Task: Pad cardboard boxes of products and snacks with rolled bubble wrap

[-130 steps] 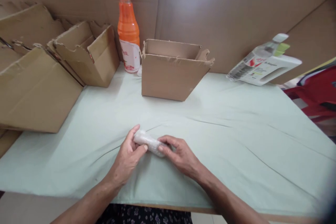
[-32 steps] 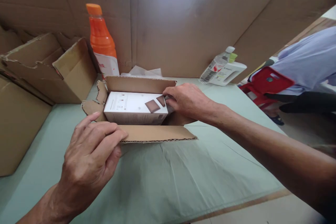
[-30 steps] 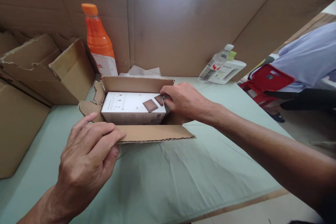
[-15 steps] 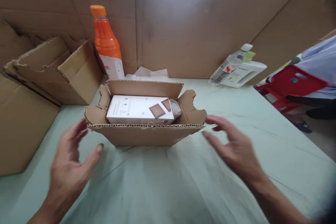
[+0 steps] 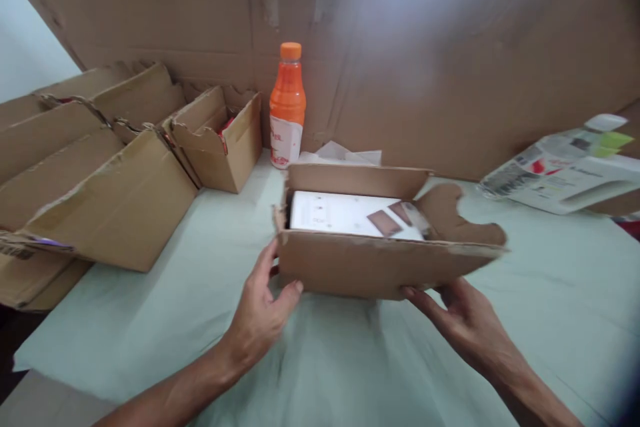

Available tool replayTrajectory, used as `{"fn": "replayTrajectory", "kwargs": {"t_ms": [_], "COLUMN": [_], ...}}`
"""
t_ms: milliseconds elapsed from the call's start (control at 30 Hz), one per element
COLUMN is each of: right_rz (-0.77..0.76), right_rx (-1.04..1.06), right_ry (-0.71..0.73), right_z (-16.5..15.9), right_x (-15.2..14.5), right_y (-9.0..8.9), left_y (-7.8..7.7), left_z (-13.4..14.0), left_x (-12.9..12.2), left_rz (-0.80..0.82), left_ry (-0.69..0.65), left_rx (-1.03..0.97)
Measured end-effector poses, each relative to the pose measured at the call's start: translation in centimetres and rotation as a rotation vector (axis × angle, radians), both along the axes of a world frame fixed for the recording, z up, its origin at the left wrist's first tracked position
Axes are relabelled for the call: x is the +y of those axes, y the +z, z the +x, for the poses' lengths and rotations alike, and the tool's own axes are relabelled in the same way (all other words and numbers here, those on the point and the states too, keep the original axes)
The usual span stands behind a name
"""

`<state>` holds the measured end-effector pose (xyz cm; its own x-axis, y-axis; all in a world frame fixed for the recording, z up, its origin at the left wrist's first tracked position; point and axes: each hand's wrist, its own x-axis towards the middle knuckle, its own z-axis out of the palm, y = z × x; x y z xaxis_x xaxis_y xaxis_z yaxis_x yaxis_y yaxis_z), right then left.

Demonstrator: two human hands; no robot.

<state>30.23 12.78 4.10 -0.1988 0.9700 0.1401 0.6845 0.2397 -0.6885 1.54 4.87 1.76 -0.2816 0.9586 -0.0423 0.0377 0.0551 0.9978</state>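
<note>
An open cardboard box (image 5: 350,263) is between my two hands in the middle of the head view. My left hand (image 5: 263,313) grips its left end, thumb on the front near the bottom edge and fingers round the side. At the lower right corner my right hand (image 5: 460,320) holds the box, its thumb at the front bottom edge and its other fingers partly hidden behind and below. Inside lies a white carton (image 5: 335,213) with brown squares printed on top. A clear plastic item (image 5: 417,217) shows at the carton's right end. Whether the box is fully on the table cannot be seen.
Several open cardboard boxes (image 5: 115,193) stand to the left. An orange-capped bottle (image 5: 287,107) and white sheets (image 5: 345,153) are behind the box. A clear bottle (image 5: 540,160) leans on a white jug (image 5: 575,187) at right. Cardboard panels (image 5: 400,67) wall off the back.
Both hands have closed in from beside the box and now hold it. The view has swung left, so more boxes show there and the red stool has almost left the picture.
</note>
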Motion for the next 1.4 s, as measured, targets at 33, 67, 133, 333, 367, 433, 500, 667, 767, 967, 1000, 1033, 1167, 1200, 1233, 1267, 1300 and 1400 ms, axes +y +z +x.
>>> {"fn": "replayTrajectory", "kwargs": {"t_ms": [33, 67, 133, 333, 367, 433, 500, 667, 767, 967, 1000, 1033, 1167, 1200, 1233, 1267, 1300, 1400], "right_rz": [-0.008, -0.021, -0.058, -0.035, -0.026, -0.015, -0.002, 0.018, 0.013, 0.045, 0.058, 0.071, 0.108, 0.114, 0.120, 0.125, 0.129, 0.138], "right_rx": [0.020, 0.047, 0.122, 0.359, 0.366, 0.363, 0.370, 0.376, 0.355, 0.267, 0.248, 0.231, 0.183, 0.178, 0.176, 0.176, 0.179, 0.197], "right_ry": [0.078, 0.168, 0.372, 0.545, 0.506, 0.451, 0.419, 0.418, 0.456, 0.593, 0.616, 0.638, 0.715, 0.724, 0.728, 0.728, 0.726, 0.719], "right_z": [-1.8, -3.9, -8.8, -23.0, -24.7, -27.4, -29.1, -31.6, -32.3, -30.7, -30.2, -29.8, -28.4, -28.2, -28.1, -28.0, -28.0, -28.1], "right_x": [0.6, 1.3, 3.2, 7.8, 8.0, 7.9, 7.6, 7.3, 7.3, 5.8, 5.3, 4.8, 2.9, 2.6, 2.4, 2.3, 2.2, 2.5], "right_y": [0.0, 0.0, -0.2, -2.8, -3.5, -4.8, -5.9, -7.5, -8.4, -9.0, -9.0, -8.9, -8.7, -8.7, -8.7, -8.7, -8.7, -8.7], "left_y": [-0.3, -0.6, -1.4, -4.7, -5.2, -5.8, -5.9, -4.5, -4.1, -5.2, -5.0, -4.5, 1.5, 3.7, 6.0, 8.3, 10.4, 14.7], "left_z": [-1.1, -2.3, -4.5, -7.4, -7.5, -7.6, -7.8, -8.8, -9.0, -9.5, -9.8, -10.2, -13.1, -14.1, -15.0, -15.9, -16.7, -18.8], "left_x": [-1.4, -2.8, -5.6, -10.9, -11.1, -10.8, -10.1, -8.0, -7.1, -7.6, -8.0, -8.6, -9.3, -8.6, -7.5, -5.9, -4.0, 3.3], "left_rz": [-0.021, -0.035, -0.030, 0.027, 0.033, 0.056, 0.082, 0.119, 0.138, 0.101, 0.079, 0.062, 0.249, 0.350, 0.414, 0.402, 0.368, 0.199], "left_ry": [0.073, 0.149, 0.307, 0.587, 0.586, 0.566, 0.551, 0.503, 0.501, 0.495, 0.504, 0.521, 0.608, 0.631, 0.655, 0.651, 0.611, 0.408], "left_rx": [-0.003, 0.004, 0.042, 0.070, 0.060, 0.054, 0.071, 0.112, 0.121, 0.158, 0.199, 0.272, 0.784, 0.894, 0.970, 1.059, 1.143, 1.273]}}
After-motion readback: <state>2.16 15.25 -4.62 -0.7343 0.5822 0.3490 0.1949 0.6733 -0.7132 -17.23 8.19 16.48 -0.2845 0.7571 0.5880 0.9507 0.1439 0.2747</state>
